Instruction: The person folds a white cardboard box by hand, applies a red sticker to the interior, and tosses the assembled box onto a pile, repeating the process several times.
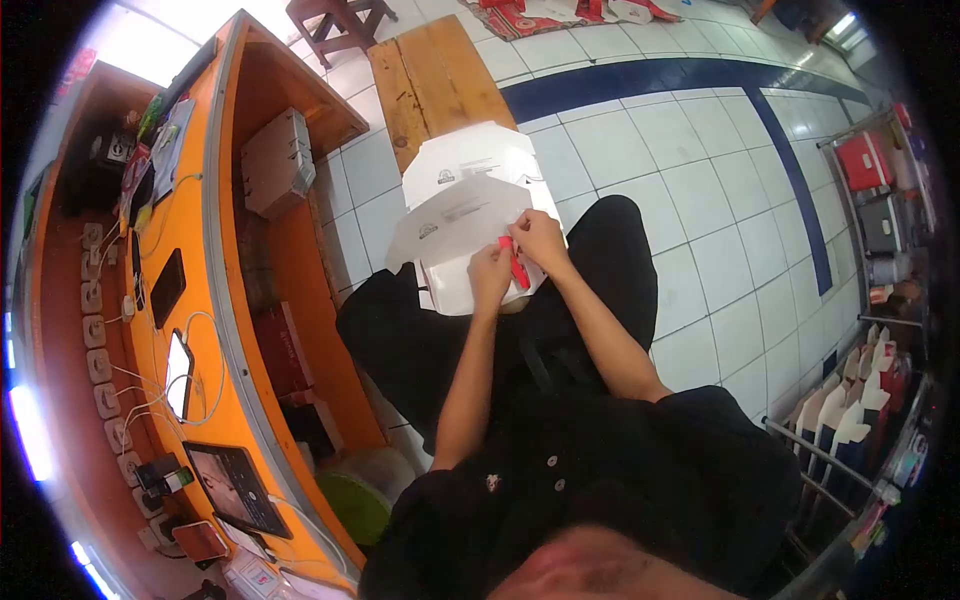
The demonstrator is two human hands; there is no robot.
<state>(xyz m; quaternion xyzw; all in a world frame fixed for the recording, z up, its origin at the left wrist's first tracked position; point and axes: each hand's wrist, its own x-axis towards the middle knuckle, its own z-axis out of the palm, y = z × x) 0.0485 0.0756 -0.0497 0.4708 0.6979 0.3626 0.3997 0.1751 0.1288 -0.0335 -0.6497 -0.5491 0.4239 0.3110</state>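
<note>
Across my lap and the bench end lie white cardboard sheets (478, 153) with cut corners and small dark printing, one overlapping another. A narrow red strip (519, 272) stands out against the near white sheet (450, 288); whether it is a folded flap or a separate piece I cannot make out. My left hand (490, 274) is closed beside the strip, its fingertips at the strip's left edge. From the right, my right hand (540, 241) pinches at the strip's upper end, fingertips close to the left hand's. The fingers hide the exact grip.
Ahead extends a wooden bench (440, 80). On my left runs an orange counter (225, 330) with phones, a tablet (235, 485) and charging cables. A rack (850, 430) with folded cartons stands right. Red and white pieces lie on a mat (530, 20) farther off.
</note>
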